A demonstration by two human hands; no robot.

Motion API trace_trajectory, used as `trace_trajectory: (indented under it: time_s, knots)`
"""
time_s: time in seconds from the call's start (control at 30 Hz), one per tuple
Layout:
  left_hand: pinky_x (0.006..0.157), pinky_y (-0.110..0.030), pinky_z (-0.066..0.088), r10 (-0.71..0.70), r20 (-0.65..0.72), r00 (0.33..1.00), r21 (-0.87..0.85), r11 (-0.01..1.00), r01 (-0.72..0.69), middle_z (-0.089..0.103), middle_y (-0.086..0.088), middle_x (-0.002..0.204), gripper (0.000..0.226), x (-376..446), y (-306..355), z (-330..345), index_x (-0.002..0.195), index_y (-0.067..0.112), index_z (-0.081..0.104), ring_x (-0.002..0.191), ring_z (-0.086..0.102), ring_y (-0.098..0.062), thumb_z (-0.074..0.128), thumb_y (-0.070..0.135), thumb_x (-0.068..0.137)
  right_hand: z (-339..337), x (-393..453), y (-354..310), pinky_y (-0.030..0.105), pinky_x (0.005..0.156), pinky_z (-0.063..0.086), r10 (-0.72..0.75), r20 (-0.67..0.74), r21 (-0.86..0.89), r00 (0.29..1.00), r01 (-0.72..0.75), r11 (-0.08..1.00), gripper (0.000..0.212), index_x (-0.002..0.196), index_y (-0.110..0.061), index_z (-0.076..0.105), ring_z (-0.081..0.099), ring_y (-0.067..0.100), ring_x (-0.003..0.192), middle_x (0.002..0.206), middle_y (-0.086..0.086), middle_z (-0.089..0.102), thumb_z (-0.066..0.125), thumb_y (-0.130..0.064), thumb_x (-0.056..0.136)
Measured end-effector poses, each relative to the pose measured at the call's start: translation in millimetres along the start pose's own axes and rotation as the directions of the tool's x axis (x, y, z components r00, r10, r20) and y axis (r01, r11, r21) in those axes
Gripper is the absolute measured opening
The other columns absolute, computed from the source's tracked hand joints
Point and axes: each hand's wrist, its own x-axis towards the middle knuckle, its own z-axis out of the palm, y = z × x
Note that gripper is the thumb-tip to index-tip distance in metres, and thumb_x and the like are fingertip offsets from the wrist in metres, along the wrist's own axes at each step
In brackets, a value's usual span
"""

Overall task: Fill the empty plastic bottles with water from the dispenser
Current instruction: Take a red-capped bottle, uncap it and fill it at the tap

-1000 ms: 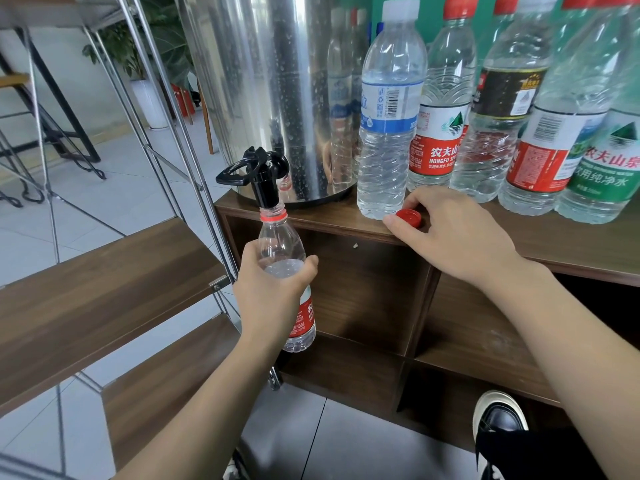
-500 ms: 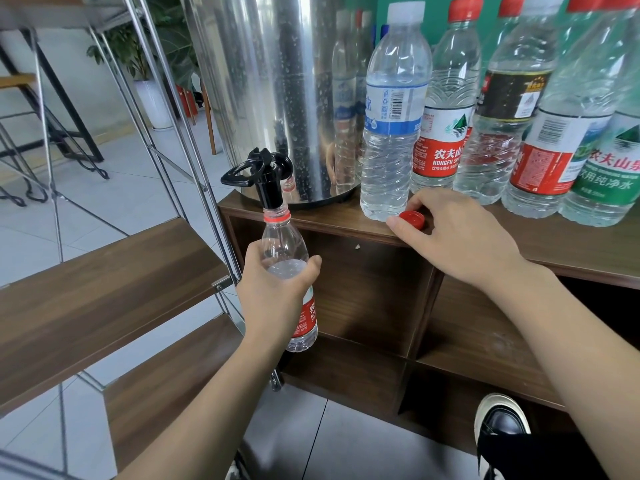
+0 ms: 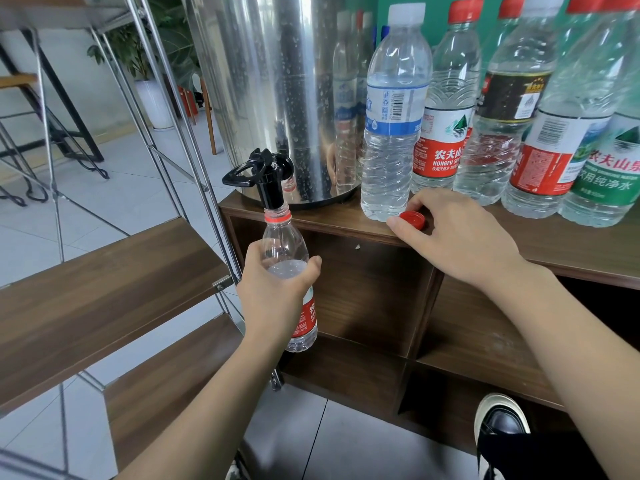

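Observation:
A steel water dispenser (image 3: 277, 98) stands on the wooden cabinet top (image 3: 571, 244), its black tap (image 3: 263, 176) hanging over the front edge. My left hand (image 3: 273, 296) grips an uncapped, red-labelled plastic bottle (image 3: 285, 251) upright with its mouth right under the spout; water stands at about the bottle's shoulder. My right hand (image 3: 457, 237) rests on the cabinet top, its thumb and fingers around a loose red cap (image 3: 412, 220). Several capped, water-filled bottles stand in a row to the right, the nearest a blue-labelled bottle (image 3: 394, 126).
A metal-framed rack with wooden shelves (image 3: 104, 292) stands close on the left. Open cabinet compartments (image 3: 367, 292) lie below the top. A black shoe (image 3: 502, 420) shows on the tiled floor at lower right. Stools and a potted plant stand far left.
Both hands stay where they were, with the bottle held under the tap. The view has shifted slightly; the water level looks about the same.

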Motion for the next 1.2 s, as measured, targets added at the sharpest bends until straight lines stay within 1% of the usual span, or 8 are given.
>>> trace_trajectory:
  time_s: [0.07,0.17,0.3,0.5,0.77,0.97,1.1,1.2]
  knots:
    - [0.096,-0.039,0.052,0.000,-0.001,1.000,0.002,1.000,0.000,0.066,0.008,0.119,0.058,-0.1,0.1,0.0,0.126,0.026,0.057,0.112,0.063,-0.014,0.090,0.036,0.079,0.0,0.1,0.2,0.039,0.074,0.049,0.000,-0.001,-0.002,1.000,0.000,1.000,0.045,0.097,-0.028,0.058,0.057,0.024,0.089,0.095,-0.004,0.060,0.046,-0.070,0.091]
    - [0.095,-0.037,0.051,0.002,-0.003,1.000,0.003,1.000,-0.002,0.066,0.010,0.117,0.058,-0.3,0.3,-0.3,0.126,0.027,0.057,0.111,0.063,-0.012,0.090,0.037,0.079,-0.5,-0.1,-0.2,0.038,0.074,0.048,-0.005,-0.002,-0.004,1.000,0.005,1.000,0.045,0.098,-0.027,0.058,0.057,0.023,0.089,0.095,-0.004,0.061,0.046,-0.070,0.091]
    - [0.092,-0.034,0.050,-0.011,-0.004,1.000,-0.008,1.000,0.011,0.067,0.012,0.115,0.056,-0.8,0.9,-1.1,0.123,0.028,0.058,0.109,0.063,-0.009,0.090,0.036,0.078,-0.2,-0.1,-0.4,0.041,0.076,0.050,-0.003,0.002,0.000,1.000,0.003,1.000,0.046,0.097,-0.027,0.058,0.057,0.023,0.088,0.094,-0.004,0.060,0.045,-0.071,0.091]
    - [0.084,-0.027,0.045,-0.005,0.003,1.000,-0.012,1.000,0.005,0.066,0.013,0.113,0.054,-1.1,2.0,-0.5,0.123,0.028,0.059,0.105,0.061,-0.003,0.090,0.036,0.079,-0.8,-0.3,-1.1,0.042,0.077,0.051,0.002,0.004,-0.004,1.000,-0.002,1.000,0.047,0.098,-0.027,0.058,0.058,0.024,0.089,0.095,-0.004,0.061,0.045,-0.072,0.091]
    - [0.094,-0.036,0.051,0.008,-0.001,1.000,0.006,1.000,-0.008,0.066,0.009,0.119,0.059,-0.4,-0.1,-0.2,0.127,0.026,0.057,0.112,0.062,-0.013,0.089,0.036,0.079,-0.5,-0.2,-0.4,0.044,0.079,0.053,0.008,0.011,-0.002,1.000,-0.008,1.000,0.050,0.100,-0.029,0.058,0.058,0.024,0.092,0.098,-0.005,0.061,0.041,-0.075,0.089]
    - [0.093,-0.036,0.049,0.003,0.005,1.000,-0.001,1.000,-0.003,0.064,0.011,0.117,0.057,0.2,-0.3,-0.1,0.125,0.029,0.056,0.111,0.062,-0.013,0.089,0.035,0.080,0.0,0.0,0.6,0.040,0.075,0.051,-0.004,-0.006,-0.004,1.000,0.004,1.000,0.046,0.097,-0.029,0.057,0.058,0.023,0.088,0.094,-0.006,0.060,0.043,-0.073,0.091]
    - [0.092,-0.035,0.047,0.001,0.004,1.000,0.007,1.000,-0.001,0.064,0.009,0.119,0.059,0.8,-1.4,-0.2,0.127,0.029,0.055,0.113,0.062,-0.016,0.089,0.036,0.079,0.2,-0.2,0.2,0.040,0.076,0.051,-0.004,-0.006,-0.002,1.000,0.004,1.000,0.046,0.097,-0.029,0.058,0.058,0.023,0.088,0.094,-0.006,0.060,0.045,-0.072,0.091]
    - [0.092,-0.036,0.048,-0.001,0.005,1.000,0.005,1.000,0.001,0.064,0.011,0.118,0.058,1.1,-1.9,-0.3,0.125,0.030,0.055,0.112,0.062,-0.014,0.089,0.037,0.079,0.2,0.1,0.4,0.040,0.076,0.051,-0.003,-0.005,-0.003,1.000,0.003,1.000,0.046,0.098,-0.029,0.058,0.058,0.022,0.089,0.095,-0.006,0.060,0.044,-0.072,0.091]
